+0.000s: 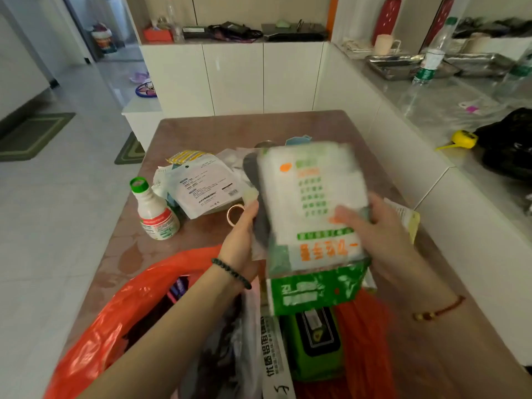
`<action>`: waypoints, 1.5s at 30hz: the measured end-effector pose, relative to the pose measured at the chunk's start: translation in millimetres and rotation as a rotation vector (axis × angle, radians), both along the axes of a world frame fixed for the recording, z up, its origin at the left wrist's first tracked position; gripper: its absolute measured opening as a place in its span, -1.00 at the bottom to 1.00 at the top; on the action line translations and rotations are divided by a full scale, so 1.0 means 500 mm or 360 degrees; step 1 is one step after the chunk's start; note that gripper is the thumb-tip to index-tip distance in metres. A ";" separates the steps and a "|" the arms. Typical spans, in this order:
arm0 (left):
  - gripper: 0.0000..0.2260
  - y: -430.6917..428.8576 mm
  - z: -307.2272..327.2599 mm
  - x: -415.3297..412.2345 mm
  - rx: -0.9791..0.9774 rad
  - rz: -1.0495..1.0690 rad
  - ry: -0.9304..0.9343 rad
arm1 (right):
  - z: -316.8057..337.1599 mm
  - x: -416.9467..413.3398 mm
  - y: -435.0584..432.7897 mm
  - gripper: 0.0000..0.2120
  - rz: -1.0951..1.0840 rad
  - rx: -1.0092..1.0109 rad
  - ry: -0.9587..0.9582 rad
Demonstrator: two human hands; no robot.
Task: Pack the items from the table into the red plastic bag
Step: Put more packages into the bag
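Observation:
Both hands hold a white and green packet [313, 214] above the open red plastic bag [115, 321] at the table's near edge. My left hand [244, 234] grips its left side together with a dark flat item behind it. My right hand [377, 228] grips its right side. The packet is blurred. Inside the bag lie a green wipes pack [313, 344], a long white box [273, 358] and dark items. On the brown table [201, 125] remain a white bottle with a green cap [154, 210], a white pouch [201, 185], a tape ring [234, 214] and a yellow-striped packet [185, 156].
A yellowish packet [408, 217] lies at the table's right edge behind my right hand. White cabinets [233, 76] stand beyond the table. To the right, a counter [449, 110] carries metal trays, a plastic bottle [431, 56], a yellow tape measure [463, 139] and a black bag [509, 142].

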State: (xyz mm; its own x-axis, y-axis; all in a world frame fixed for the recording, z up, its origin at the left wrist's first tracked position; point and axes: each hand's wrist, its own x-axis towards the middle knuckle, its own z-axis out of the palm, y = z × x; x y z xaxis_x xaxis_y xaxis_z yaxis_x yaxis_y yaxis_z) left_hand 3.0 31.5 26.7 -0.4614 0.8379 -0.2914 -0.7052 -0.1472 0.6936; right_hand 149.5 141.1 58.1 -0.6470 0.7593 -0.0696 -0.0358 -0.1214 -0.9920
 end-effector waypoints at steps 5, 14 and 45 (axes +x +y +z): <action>-0.51 -0.089 -0.027 0.013 -0.0321 -0.0133 0.0267 | -0.044 0.026 -0.105 -0.83 0.0247 0.0337 -0.0254; -0.56 -0.222 -0.038 0.018 -0.0369 -0.0566 0.0272 | -0.220 0.109 -0.063 -0.46 0.0018 0.0795 -0.1328; -0.40 -0.116 -0.097 0.108 -0.0588 0.0481 0.1234 | -0.047 0.266 -0.044 -0.65 0.0024 -0.0500 -0.0668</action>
State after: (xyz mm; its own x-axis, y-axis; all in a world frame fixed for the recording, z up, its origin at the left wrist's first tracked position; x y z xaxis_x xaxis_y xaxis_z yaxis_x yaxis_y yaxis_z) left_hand 57.3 -26.4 -21.7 -0.8249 0.5643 -0.0336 0.0112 0.0757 0.9971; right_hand 282.4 119.1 34.4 -0.5250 0.6511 -0.5481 0.3612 -0.4126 -0.8362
